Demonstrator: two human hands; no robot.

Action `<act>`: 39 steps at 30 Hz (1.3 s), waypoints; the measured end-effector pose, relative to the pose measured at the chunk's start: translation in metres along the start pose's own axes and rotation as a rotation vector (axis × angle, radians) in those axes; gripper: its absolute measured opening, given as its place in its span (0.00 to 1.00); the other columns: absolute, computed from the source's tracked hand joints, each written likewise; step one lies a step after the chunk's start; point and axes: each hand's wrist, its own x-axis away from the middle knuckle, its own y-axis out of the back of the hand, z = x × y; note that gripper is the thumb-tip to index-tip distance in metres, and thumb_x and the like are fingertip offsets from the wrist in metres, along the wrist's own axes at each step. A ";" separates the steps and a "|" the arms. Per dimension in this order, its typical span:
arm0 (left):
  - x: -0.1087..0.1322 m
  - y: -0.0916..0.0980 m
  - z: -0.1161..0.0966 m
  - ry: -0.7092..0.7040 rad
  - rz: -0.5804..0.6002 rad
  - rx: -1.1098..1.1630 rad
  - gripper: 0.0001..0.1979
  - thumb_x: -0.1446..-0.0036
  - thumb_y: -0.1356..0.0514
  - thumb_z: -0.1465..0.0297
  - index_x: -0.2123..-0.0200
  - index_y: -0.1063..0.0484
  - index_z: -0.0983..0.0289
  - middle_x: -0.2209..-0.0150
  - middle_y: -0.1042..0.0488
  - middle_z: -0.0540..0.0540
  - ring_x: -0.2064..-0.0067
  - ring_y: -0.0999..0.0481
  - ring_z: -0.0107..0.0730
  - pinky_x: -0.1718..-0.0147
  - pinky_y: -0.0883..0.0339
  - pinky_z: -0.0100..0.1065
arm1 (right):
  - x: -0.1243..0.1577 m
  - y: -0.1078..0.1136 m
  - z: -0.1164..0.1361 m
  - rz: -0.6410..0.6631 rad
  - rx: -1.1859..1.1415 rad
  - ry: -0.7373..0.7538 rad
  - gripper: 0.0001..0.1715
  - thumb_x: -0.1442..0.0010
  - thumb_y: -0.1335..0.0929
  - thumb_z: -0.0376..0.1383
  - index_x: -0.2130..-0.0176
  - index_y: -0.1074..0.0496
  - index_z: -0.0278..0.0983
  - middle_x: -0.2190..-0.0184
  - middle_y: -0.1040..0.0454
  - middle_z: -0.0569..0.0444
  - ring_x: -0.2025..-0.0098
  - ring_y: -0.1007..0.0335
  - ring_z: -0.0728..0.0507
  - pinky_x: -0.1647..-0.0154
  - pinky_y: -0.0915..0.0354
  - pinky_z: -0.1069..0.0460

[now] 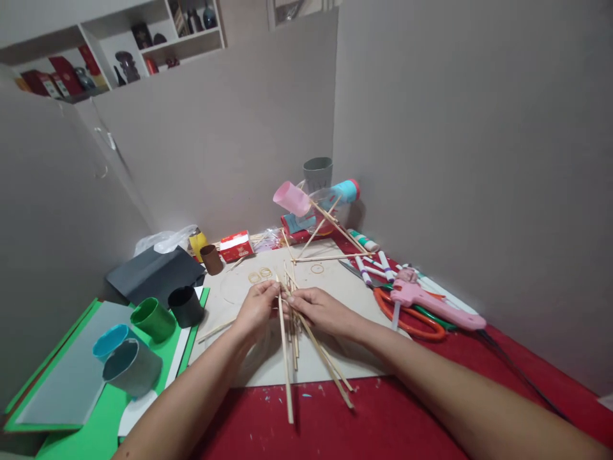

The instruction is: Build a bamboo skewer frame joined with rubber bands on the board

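The table [345, 425], covered in red, carries everything near the hands. A pale board [335, 276] lies flat on it, in the middle. At the left are green sheets [86, 441], with a dark sheet [153, 271] behind them. A frame of joined sticks [330, 258] stands at the board's far right corner, a pink tube [293, 199] at its upper end. Loose wooden sticks [331, 365] fan out over the board between the forearms, several of their ends reaching past its near edge. Right of the board lies a pink glue gun [433, 300], its front part over orange-handled scissors [382, 303].

The left hand [258, 303] has a narrow grip, thumb and fingers pinched on one long stick [285, 358] that points toward the person. The right hand [318, 310], just beside it, is closed on the upper part of the loose wooden sticks; how many it holds cannot be told.

Grey [136, 367], green [153, 319] and black [186, 308] tubes stand at the left, on or beside the green sheets. Smallest are the thin rubber bands [265, 273], lying on the board beyond the hands.
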 end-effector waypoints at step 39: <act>-0.009 0.021 -0.013 0.073 0.123 -0.018 0.19 0.45 0.41 0.54 0.64 0.29 0.66 0.90 0.43 0.41 0.89 0.53 0.18 0.87 0.51 0.25 | 0.000 0.035 0.014 0.364 -0.848 -0.372 0.17 0.41 0.40 0.37 0.80 0.43 0.37 0.89 0.45 0.64 0.89 0.61 0.57 0.91 0.57 0.63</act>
